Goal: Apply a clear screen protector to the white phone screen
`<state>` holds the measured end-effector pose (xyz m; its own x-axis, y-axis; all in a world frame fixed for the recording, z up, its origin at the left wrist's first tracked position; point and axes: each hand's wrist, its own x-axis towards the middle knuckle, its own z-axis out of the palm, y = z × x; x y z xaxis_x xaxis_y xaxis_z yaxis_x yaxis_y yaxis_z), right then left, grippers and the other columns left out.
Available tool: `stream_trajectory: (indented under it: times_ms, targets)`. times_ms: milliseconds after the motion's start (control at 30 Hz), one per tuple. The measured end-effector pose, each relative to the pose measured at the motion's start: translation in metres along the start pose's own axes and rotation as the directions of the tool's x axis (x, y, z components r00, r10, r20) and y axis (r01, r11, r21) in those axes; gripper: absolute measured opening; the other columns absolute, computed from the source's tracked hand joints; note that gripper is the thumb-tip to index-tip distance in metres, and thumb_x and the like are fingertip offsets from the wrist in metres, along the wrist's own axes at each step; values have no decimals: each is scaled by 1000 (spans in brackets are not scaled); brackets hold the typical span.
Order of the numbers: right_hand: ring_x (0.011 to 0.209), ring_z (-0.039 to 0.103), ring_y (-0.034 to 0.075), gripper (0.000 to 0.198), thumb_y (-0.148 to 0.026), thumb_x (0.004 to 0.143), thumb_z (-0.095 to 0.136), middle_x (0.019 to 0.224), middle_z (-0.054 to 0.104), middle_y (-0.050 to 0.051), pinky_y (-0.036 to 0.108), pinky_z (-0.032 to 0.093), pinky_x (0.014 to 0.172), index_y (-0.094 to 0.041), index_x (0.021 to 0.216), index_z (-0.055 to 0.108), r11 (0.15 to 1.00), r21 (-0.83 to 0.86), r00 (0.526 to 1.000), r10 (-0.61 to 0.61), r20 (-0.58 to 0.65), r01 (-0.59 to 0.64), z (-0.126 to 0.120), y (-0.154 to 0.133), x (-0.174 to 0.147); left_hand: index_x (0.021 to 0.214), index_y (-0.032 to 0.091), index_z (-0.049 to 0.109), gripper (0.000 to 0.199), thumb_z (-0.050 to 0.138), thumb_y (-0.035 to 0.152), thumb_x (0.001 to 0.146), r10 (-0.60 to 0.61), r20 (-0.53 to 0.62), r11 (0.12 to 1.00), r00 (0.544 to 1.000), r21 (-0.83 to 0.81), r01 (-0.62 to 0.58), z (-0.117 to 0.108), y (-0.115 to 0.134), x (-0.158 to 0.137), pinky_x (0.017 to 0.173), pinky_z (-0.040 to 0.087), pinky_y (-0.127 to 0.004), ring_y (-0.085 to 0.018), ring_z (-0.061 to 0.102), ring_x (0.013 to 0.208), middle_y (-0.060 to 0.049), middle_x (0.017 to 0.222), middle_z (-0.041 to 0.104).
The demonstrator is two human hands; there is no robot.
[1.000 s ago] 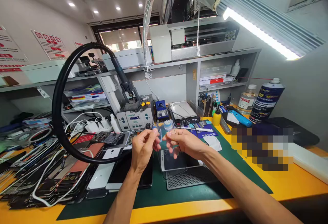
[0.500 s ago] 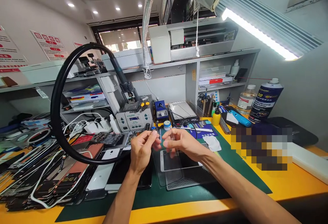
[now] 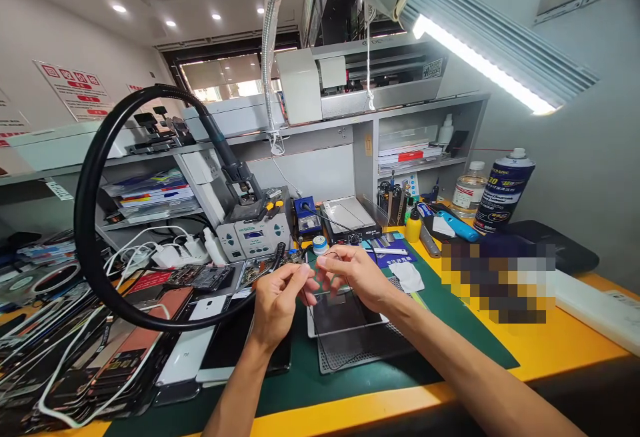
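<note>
Over the green work mat (image 3: 460, 330), my left hand (image 3: 276, 300) pinches thumb against fingers. My right hand (image 3: 356, 278) faces it, with thumb and forefinger brought together. Between them is a thin dark, frame-like strip (image 3: 321, 340) that hangs in a loop. It is so fine that I cannot tell its exact kind. Below the hands lies a phone or tablet with a light border and dark screen (image 3: 345, 313), on a perforated grey plate (image 3: 365, 355). A black-screened tablet (image 3: 227, 343) lies beside my left wrist.
Phones and phone parts (image 3: 125, 350) are piled at left, crossed by a white cable. A thick black hose (image 3: 83, 223) arches over them from the soldering station (image 3: 255, 237). At right stand a spray can (image 3: 505, 190) and a yellow bottle (image 3: 413, 227). A lamp (image 3: 490, 57) hangs overhead.
My fingers have shifted slightly closer together. The rounded outline that hung flat beneath them now shows as a narrower, twisted loop. The whole view has swung a little to the right.
</note>
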<state>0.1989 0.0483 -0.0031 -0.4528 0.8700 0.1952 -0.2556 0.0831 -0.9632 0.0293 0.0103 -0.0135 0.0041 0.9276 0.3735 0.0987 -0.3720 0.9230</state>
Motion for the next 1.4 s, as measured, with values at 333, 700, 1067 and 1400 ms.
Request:
stream_trajectory:
  times_ms: [333,700,1067,1400]
  targets:
    - [56,64,16,51,-56,94,52,75,71,10,26,51,47,-10,86,71,987,121,994,108,14,-109,-5,4,4,81,13,72,32,64,43,90,-59,-56,995,997,-81,55,-1,-3,2,50,52,-27,-15,62,47,-2,64,67]
    - [66,70,22,62,-58,98,36,86,73,16,29,53,48,-7,95,71,892,229,917,354,181,-390,-12,1,6,86,11,69,34,72,44,77,-140,-549,967,824,-253,-4,-15,-1,20,39,46,-24,-12,56,40,-2,69,67]
    - [68,67,17,37,-29,66,88,83,71,6,27,52,54,-12,95,72,965,237,985,139,-100,-112,16,14,0,99,13,67,42,75,48,77,-210,-582,906,785,-419,-68,-15,3,19,47,54,-27,-15,63,49,-4,73,70]
    - [63,67,16,30,-40,83,73,87,75,11,27,52,54,-13,96,71,952,265,981,178,-80,-151,6,12,0,83,11,73,30,79,39,76,-169,-190,951,967,-288,109,-2,-3,9,55,56,-26,-15,65,55,-7,73,73]
